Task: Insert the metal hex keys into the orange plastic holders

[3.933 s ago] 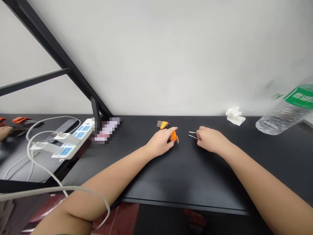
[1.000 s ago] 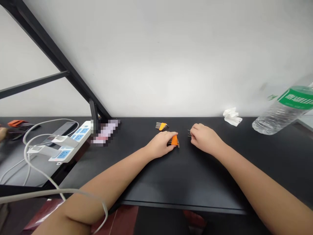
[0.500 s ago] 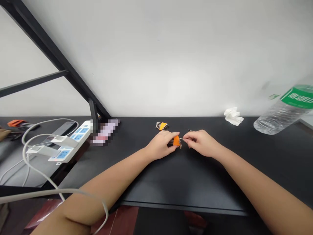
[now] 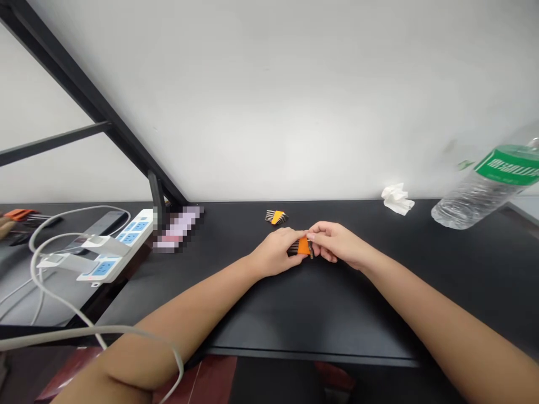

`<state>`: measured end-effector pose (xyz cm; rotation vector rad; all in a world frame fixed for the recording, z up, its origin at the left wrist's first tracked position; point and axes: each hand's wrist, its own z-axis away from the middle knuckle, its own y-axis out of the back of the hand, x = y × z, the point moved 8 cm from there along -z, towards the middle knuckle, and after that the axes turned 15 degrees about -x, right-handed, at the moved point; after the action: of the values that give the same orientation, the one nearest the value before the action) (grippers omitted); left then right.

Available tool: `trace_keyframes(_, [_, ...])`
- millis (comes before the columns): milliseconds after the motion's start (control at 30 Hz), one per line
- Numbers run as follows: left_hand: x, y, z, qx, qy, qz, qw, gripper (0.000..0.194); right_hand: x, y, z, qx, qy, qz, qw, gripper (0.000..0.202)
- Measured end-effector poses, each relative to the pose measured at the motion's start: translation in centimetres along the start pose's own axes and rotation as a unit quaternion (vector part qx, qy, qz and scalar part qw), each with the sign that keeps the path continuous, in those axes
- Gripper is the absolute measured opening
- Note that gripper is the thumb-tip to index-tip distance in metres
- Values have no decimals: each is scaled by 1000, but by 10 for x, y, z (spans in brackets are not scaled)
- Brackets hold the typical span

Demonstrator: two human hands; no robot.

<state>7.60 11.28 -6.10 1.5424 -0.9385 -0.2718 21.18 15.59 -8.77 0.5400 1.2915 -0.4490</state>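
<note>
Fingers of left hand (image 4: 273, 252) clamped on orange holder (image 4: 304, 246) toward tabletop's (image 4: 303, 314) back edge; right hand's (image 4: 337, 241) fingers together at holder's right end.

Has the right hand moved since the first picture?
Yes. Judged against the crumpled tissue, the right hand has moved left, away from it and in to the orange holder gripped by the left hand.

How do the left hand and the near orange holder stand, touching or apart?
Touching: the head view shows the left hand gripping the orange holder between thumb and fingers.
</note>
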Motion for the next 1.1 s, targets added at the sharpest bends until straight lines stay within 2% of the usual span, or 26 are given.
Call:
trace_keyframes(133, [-13, 4, 4, 43, 30, 29, 998, 52, -4, 11, 7, 45, 39, -59, 996, 28])
trace_keyframes(267, [-10, 6, 4, 53, 10, 34, 998, 50, -9, 2, 6, 3, 67, -75, 995, 22])
trace_keyframes(367, [1, 5, 1, 32, -9, 24, 999, 44, -8, -9, 2, -8, 58, -62, 996, 18])
trace_keyframes(467, [5, 2, -2, 1, -8, 11, 1000, 39, -6, -12, -1, -6, 40, -10, 999, 12])
trace_keyframes(533, [4, 1, -1, -7, -3, 4, 1000, 42, -10, -4, 1, 17, 46, 82, 995, 11])
trace_keyframes(633, [-1, 0, 0, -18, 10, -19, 1000, 51, -18, 21, 10, 79, 52, 259, 961, 10])
trace_keyframes(733, [-7, -2, -1, -49, 32, -51, 997, 53, -17, 48, 17, 124, 12, 437, 891, 7])
trace_keyframes(800, [-8, -2, -2, -67, 40, -72, 994, 53, -11, 59, 17, 128, -24, 500, 856, 12])
trace_keyframes(900, [-5, -3, -3, -70, 14, -91, 993, 49, -3, 61, 13, 102, -64, 534, 837, 14])
trace_keyframes(1033, [-1, -4, -1, -44, -32, -101, 993, 31, -2, 47, 11, 87, -111, 585, 799, 13])
trace_keyframes(1100, [-1, -4, 0, -39, -37, -102, 993, 30, -2, 41, 11, 84, -129, 603, 783, 10])
